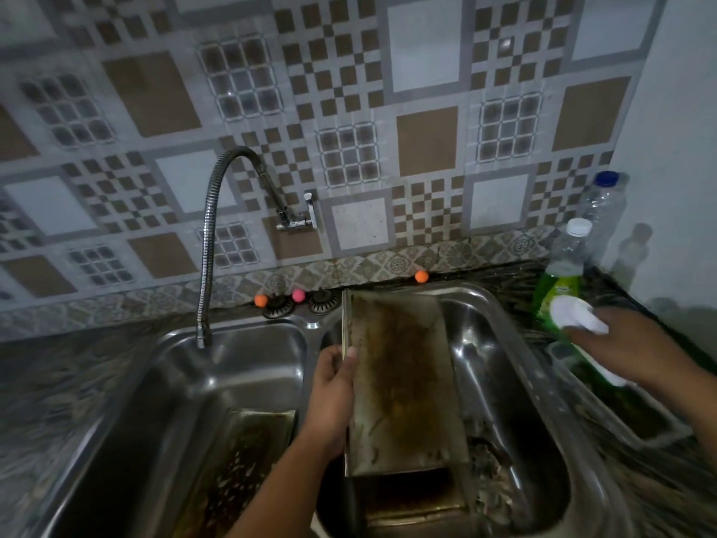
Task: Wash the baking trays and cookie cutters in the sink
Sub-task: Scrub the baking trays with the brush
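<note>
A stained rectangular baking tray stands tilted in the right basin of a steel double sink. My left hand grips its left rim, thumb on the inner face. Another dark tray lies flat in the left basin, and a third tray lies under the tilted one. My right hand holds a green dish-soap bottle with a white cap on the counter at the right. No cookie cutters are visible.
A flexible metal tap hangs over the left basin, with no water visible. Two clear plastic bottles stand at the back right corner. Small orange and pink knobs sit along the sink's back edge. Dark stone counter flanks the sink.
</note>
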